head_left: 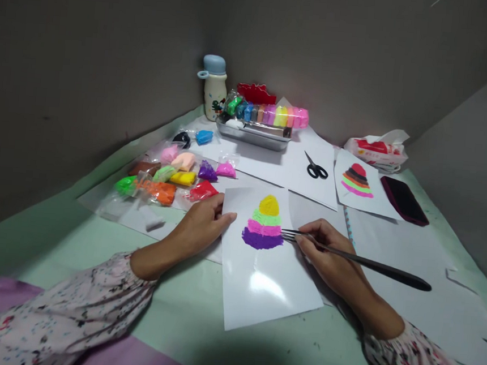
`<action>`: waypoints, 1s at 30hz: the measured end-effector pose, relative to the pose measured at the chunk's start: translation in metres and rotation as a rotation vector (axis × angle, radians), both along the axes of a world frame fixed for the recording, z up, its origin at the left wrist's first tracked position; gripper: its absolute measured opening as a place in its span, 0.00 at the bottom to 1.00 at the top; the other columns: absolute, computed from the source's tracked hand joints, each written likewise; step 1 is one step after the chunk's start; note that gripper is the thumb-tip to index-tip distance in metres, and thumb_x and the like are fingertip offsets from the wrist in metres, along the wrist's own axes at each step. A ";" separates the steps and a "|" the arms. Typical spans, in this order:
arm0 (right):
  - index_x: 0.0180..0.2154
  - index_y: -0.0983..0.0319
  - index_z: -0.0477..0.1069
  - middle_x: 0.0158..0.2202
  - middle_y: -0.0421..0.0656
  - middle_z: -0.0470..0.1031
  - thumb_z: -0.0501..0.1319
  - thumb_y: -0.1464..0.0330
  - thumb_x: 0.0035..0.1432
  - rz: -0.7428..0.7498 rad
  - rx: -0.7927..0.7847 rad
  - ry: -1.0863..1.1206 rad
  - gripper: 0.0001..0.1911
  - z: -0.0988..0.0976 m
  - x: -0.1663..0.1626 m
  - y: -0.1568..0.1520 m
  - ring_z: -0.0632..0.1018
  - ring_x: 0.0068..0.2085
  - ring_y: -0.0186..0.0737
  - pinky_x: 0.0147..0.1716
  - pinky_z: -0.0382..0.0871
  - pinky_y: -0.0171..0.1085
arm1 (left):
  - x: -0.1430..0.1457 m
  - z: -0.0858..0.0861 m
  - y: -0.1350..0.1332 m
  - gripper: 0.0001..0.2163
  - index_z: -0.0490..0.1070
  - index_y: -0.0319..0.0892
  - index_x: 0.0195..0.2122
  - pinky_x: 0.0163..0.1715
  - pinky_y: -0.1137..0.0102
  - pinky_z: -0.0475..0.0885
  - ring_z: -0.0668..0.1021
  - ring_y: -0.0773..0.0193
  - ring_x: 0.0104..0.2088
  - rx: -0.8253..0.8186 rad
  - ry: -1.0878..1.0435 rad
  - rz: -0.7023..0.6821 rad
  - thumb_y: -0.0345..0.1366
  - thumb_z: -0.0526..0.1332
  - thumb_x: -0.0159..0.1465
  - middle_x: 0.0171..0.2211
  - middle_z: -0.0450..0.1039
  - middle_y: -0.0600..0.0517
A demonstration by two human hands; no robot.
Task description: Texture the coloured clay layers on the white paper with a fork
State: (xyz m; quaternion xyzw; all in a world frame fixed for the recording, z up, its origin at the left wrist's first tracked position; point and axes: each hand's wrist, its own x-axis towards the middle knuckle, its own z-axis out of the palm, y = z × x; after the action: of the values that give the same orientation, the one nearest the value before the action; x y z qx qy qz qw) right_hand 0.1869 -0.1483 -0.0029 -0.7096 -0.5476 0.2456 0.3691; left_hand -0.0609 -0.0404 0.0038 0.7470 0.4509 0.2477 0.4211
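In the middle of the head view lies a white sheet of paper (254, 297) with a layered clay shape (264, 225) on it, yellow on top, then light green, pink and purple. My left hand (201, 224) grips the sheet's left edge, thumb on top and fingers partly hidden beneath. Held in my right hand (331, 255) is a dark-handled fork (381, 266), its handle pointing out to the right. The fork's tines reach the right edge of the pink and purple layers.
Bagged clay pieces (183, 178) of several colours lie at left. Behind stand a bottle (214, 92) and a metal tray (254, 135) with wrapped clay. Scissors (316, 167), another decorated sheet (365, 203), a tissue pack (376, 151) and a phone (404, 200) lie toward the right.
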 end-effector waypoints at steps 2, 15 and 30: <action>0.35 0.59 0.70 0.25 0.36 0.69 0.61 0.65 0.55 -0.018 0.008 0.000 0.05 0.000 0.001 0.000 0.68 0.25 0.33 0.24 0.61 0.33 | 0.000 0.000 0.000 0.09 0.67 0.41 0.38 0.25 0.70 0.63 0.71 0.64 0.26 0.000 0.000 0.000 0.40 0.56 0.61 0.27 0.69 0.53; 0.33 0.59 0.69 0.23 0.36 0.67 0.61 0.66 0.54 -0.012 0.009 0.001 0.04 0.001 0.000 0.000 0.67 0.24 0.33 0.23 0.60 0.33 | 0.001 0.003 -0.002 0.10 0.68 0.41 0.38 0.25 0.70 0.63 0.71 0.64 0.26 -0.031 -0.018 0.009 0.40 0.57 0.60 0.27 0.70 0.53; 0.32 0.60 0.69 0.22 0.36 0.66 0.61 0.67 0.53 -0.009 0.010 0.054 0.04 0.000 -0.001 0.000 0.67 0.23 0.33 0.22 0.60 0.33 | 0.000 0.002 -0.001 0.09 0.68 0.41 0.36 0.25 0.70 0.63 0.70 0.65 0.25 0.011 0.016 0.010 0.40 0.56 0.60 0.25 0.68 0.54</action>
State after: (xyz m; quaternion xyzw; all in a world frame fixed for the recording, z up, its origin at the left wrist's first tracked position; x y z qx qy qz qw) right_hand 0.1862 -0.1480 -0.0027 -0.7033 -0.5354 0.2601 0.3886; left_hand -0.0610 -0.0414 0.0054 0.7490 0.4567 0.2464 0.4120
